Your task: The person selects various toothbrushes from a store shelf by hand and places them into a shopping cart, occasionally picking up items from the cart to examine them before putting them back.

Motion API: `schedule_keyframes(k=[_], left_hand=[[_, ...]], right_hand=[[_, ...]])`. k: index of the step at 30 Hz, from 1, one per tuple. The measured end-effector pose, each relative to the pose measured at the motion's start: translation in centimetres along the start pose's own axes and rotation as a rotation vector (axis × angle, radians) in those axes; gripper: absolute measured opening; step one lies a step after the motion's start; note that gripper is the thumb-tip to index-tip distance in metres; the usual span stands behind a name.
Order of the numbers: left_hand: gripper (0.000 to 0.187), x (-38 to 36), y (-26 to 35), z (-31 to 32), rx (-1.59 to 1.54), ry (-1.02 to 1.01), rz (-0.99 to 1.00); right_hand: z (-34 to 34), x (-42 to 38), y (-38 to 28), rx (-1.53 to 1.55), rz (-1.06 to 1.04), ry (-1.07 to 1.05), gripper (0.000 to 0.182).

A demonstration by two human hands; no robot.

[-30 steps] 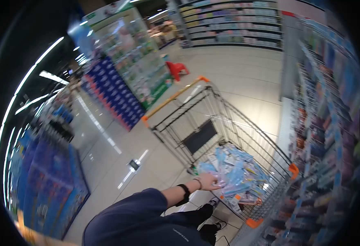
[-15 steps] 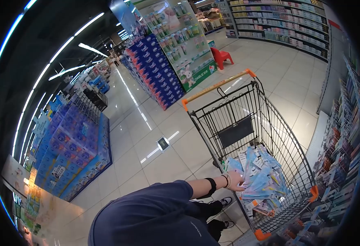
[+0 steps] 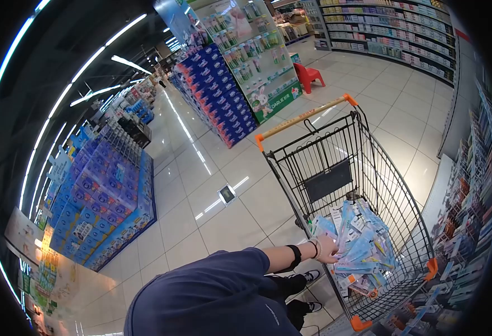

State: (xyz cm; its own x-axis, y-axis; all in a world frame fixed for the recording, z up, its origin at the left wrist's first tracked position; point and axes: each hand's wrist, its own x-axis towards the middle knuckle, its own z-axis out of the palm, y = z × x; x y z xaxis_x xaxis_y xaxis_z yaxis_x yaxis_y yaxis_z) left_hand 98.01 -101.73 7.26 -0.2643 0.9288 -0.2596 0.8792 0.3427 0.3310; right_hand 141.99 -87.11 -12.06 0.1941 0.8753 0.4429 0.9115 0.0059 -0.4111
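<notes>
Reaching w/ L hand (image 3: 328, 250), black band (image 3: 295, 256) on wrist, over side of wire shopping cart (image 3: 328, 180); bending fingers at edge of piled light-blue packets (image 3: 363, 241) inside, can't tell if pinching one. Can't see R hand. Clearer vs. blur approx. 1 s ago, yet still at same edge of pile, so prob. w/o anything lifted out.

The cart (image 3: 328, 180) is open above (wire sides (image 3: 401, 187) bar sideways entry).
</notes>
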Motion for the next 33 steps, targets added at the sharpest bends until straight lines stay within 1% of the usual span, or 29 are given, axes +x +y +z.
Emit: schedule_keyframes(k=[4,6,8,9,10,11,12,13,14,15,17,18,20,21,23,24,25,27,28,29,31,32,33], left_hand=[[0.035,0.0,0.0,-0.4,-0.007,-0.037,-0.009],[0.036,0.2,0.3,-0.4,0.024,-0.076,-0.07],[0.039,0.5,0.3,-0.5,-0.033,-0.107,-0.116],[0.041,0.7,0.1,-0.4,-0.007,-0.135,-0.1],[0.043,1.0,-0.6,0.4,0.063,-0.113,-0.042],[0.043,0.8,-0.1,-0.5,0.077,-0.14,-0.044],[0.044,1.0,-0.8,0.8,0.058,-0.124,-0.055],[0.044,0.9,-1.1,0.8,0.003,-0.129,-0.025],[0.043,0.7,-0.4,0.3,-0.009,-0.181,-0.061],[0.041,0.8,-1.0,0.9,0.061,-0.124,-0.003],[0.045,0.8,-0.8,0.5,0.01,-0.182,-0.04],[0.045,0.7,-0.9,0.6,-0.002,-0.201,-0.004],[0.042,0.5,-1.2,0.5,0.061,-0.147,0.053],[0.042,0.5,-1.2,0.3,0.056,-0.16,0.077],[0.043,0.4,-1.0,0.1,0.072,-0.199,0.094],[0.047,0.5,-1.3,0.4,0.078,-0.2,0.146],[0.047,0.4,-1.2,0.1,0.074,-0.216,0.184],[0.059,0.2,-0.6,-0.9,0.056,-0.321,0.147],[0.066,0.2,-0.8,-0.6,0.047,-0.323,0.173],[0.066,0.1,-0.9,-0.5,0.048,-0.343,0.229],[0.067,0.2,-1.0,-0.5,0.06,-0.341,0.223],[0.067,0.2,-1.0,-0.5,0.067,-0.355,0.275],[0.068,0.1,-1.1,-0.5,0.063,-0.342,0.283]], right_hand=[[-1.0,-0.2,-0.4,0.001,-0.018,0.02,0.03],[-1.7,-0.6,0.1,0.008,-0.026,0.023,0.031],[-3.3,-1.7,1.2,0.0,-0.008,0.018,0.031],[-4.1,-2.8,1.6,0.0,0.011,0.005,0.032],[-5.3,-3.7,1.9,0.004,0.031,-0.007,0.032],[-6.8,-4.6,1.8,0.008,0.059,-0.016,0.032],[-7.7,-5.7,1.7,0.025,0.099,-0.034,0.032],[-9.0,-6.8,1.1,0.035,0.134,-0.034,0.033],[-9.9,-7.4,0.6,0.056,0.162,-0.026,0.033],[-10.5,-8.0,-0.4,0.077,0.186,-0.016,0.033],[-11.5,-8.9,-1.9,0.148,0.212,-0.026,0.034],[-11.5,-9.3,-2.6,0.2,0.214,-0.054,0.034],[-12.1,-10.4,-3.9,0.418,0.227,-0.147,0.046],[-13.0,-10.4,-5.2,0.398,0.24,-0.134,0.046],[-17.2,-8.4,-10.5,0.396,0.225,-0.095,0.047],[-19.8,-6.7,-14.1,0.505,0.277,-0.03,0.045],[-22.3,-4.8,-17.6,0.612,0.326,0.045,0.044],[-25.7,-2.4,-21.4,0.641,0.194,0.15,0.044],[-27.3,-0.9,-23.7,0.601,0.092,0.253,0.043],[-28.2,0.0,-25.5,0.554,-0.012,0.35,0.043],[-27.6,0.2,-26.8,0.767,0.105,0.352,0.048],[-26.6,0.4,-26.9,0.795,0.067,0.267,0.054],[-25.9,0.7,-29.5,0.878,0.061,0.307,0.059]])
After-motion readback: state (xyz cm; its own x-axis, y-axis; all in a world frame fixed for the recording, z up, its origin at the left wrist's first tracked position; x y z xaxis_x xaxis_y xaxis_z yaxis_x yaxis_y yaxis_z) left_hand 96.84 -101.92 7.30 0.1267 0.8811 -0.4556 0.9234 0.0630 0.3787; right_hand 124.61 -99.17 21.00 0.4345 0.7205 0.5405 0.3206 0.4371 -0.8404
